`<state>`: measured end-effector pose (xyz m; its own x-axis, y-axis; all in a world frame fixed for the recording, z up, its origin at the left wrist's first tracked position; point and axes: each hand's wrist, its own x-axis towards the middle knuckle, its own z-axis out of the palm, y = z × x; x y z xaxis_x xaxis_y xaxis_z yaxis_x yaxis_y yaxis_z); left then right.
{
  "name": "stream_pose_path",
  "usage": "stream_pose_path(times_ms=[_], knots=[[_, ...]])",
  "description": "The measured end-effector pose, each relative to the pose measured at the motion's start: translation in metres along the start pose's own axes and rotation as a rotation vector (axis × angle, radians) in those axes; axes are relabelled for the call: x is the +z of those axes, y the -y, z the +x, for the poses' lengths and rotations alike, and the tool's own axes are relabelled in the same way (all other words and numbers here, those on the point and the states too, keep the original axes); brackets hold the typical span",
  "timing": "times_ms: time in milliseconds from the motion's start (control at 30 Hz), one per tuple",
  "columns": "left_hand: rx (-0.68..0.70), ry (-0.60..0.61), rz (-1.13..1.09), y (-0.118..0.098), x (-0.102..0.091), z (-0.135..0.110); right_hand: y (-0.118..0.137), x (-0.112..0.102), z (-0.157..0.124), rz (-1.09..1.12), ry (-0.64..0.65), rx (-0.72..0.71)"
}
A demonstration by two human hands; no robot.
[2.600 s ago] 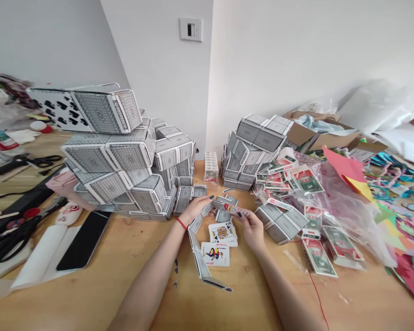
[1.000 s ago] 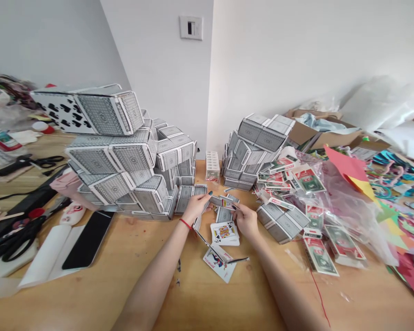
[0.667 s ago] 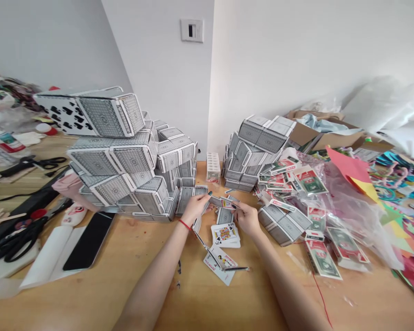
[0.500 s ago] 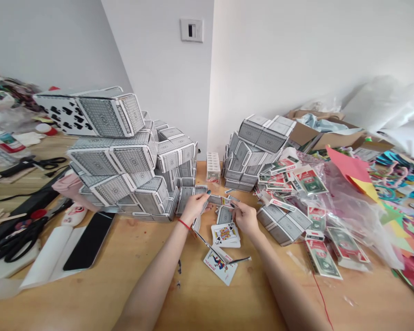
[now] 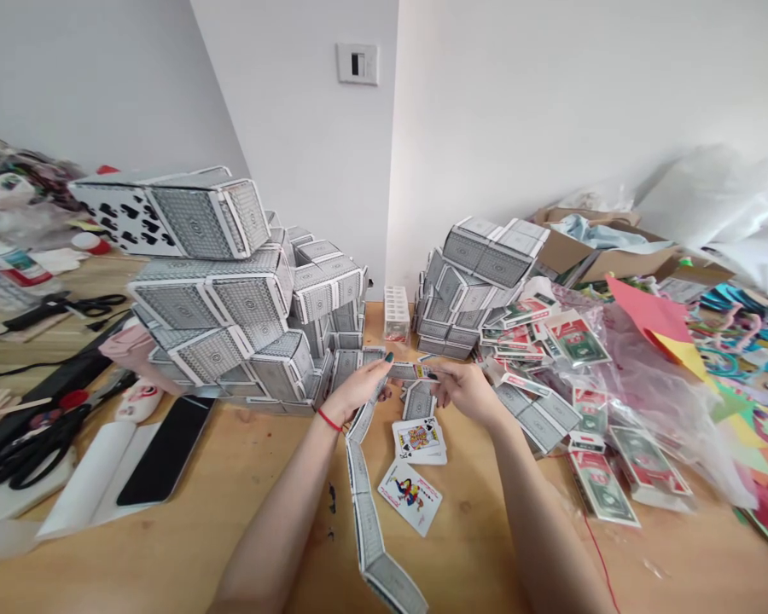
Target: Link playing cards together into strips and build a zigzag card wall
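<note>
Cards [image 5: 417, 439] on wood tbl [image 5: 230, 452]; white wall [image 5: 518, 102]

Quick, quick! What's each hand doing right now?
Left hand: closed, holding the card chain.
Right hand: closed, pinching a card.

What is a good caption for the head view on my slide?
Left hand and right hand hold a linked playing-card strip beside card stacks.

Card strip [image 5: 366, 533] — bottom end cut off by frame.
</note>
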<state>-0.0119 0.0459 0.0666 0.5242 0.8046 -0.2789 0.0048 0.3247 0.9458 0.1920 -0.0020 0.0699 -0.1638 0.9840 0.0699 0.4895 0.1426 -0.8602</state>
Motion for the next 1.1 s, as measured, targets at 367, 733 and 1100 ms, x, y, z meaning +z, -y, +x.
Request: stream_pose_path(times_ms=[367,733,1100], knots=[[0.083,-0.039,0.065,-0.011,0.012,-0.013,0.020,-0.010,-0.008,-0.186,-0.037,-0.154],[0.093,-0.074,0.053,-0.009,0.005,-0.010,0.021,0.007,-0.007,-0.219,-0.124,-0.174],[0.094,-0.060,0.054,-0.007,0.007,-0.009,0.020,0.007,-0.005,-0.227,-0.136,-0.207]])
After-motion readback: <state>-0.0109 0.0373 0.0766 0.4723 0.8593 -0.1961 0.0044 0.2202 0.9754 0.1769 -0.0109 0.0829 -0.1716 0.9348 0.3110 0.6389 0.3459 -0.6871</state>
